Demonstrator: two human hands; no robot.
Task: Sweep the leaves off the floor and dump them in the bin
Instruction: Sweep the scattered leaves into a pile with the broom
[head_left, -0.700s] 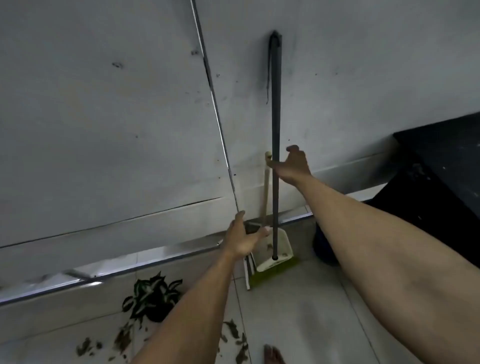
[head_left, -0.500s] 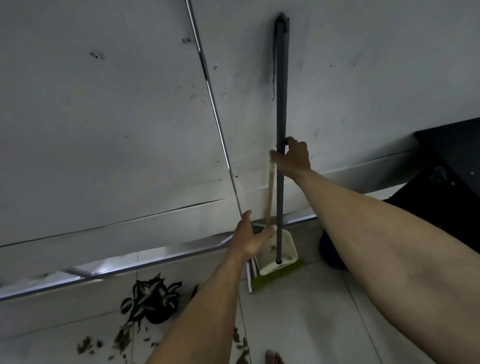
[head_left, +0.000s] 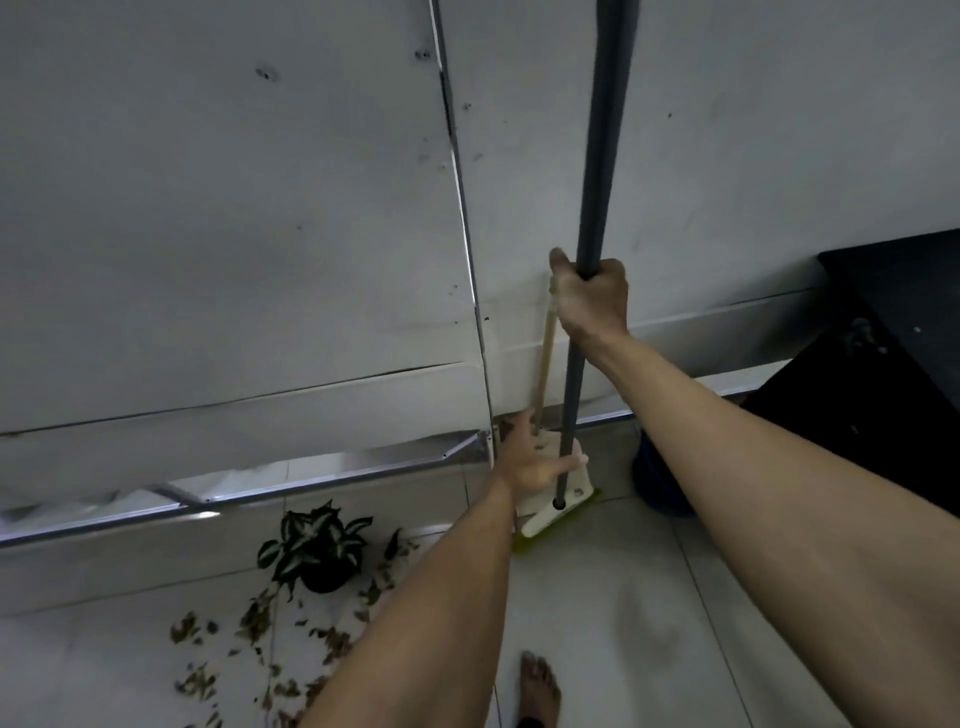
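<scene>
right hand (head_left: 589, 301) clamped on the broom handle (head_left: 597, 156); left hand (head_left: 530, 457) spread open beside the dustpan (head_left: 553, 504); leaves (head_left: 260, 623) on floor.

The broom handle (head_left: 592, 171) is looking like smooth, dull grey metal. Beside it, the thin dustpan stick (head_left: 545, 364) is looking like pale wood. The broom head (head_left: 558, 506) is looking like smooth cream plastic. The floor tiles (head_left: 597, 613) are shining a little, smooth and pale. Left of the broom handle, a metal strip (head_left: 457, 171) on the matt, marked wall (head_left: 208, 218) is gleaming.
</scene>
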